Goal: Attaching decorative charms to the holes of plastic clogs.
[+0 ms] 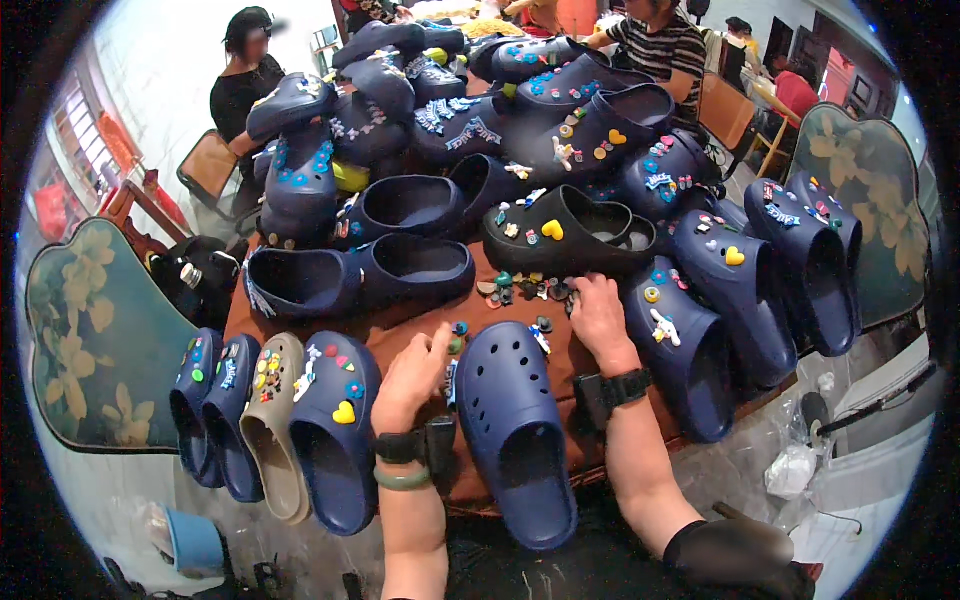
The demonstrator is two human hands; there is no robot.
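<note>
1. The plain navy foam clog with round holes lay on the brown-covered bench, right between both hands, toe pointing away from the person, heel at the near edge.
2. Left hand sat just left of its toe, fingers curled; looked like pinching a tiny charm, but I couldn't tell.
3. Right hand was past the toe, fingers pressed down into the scattered little coloured charms.
4. Fingertips mostly hidden.

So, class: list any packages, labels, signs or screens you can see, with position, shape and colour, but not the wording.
Clear plastic bag: on the floor at lower right, crumpled, whitish.
Red sign or hanging: on the window at far left, oblong, red and orange.
No screens or labelled packages show.
</note>
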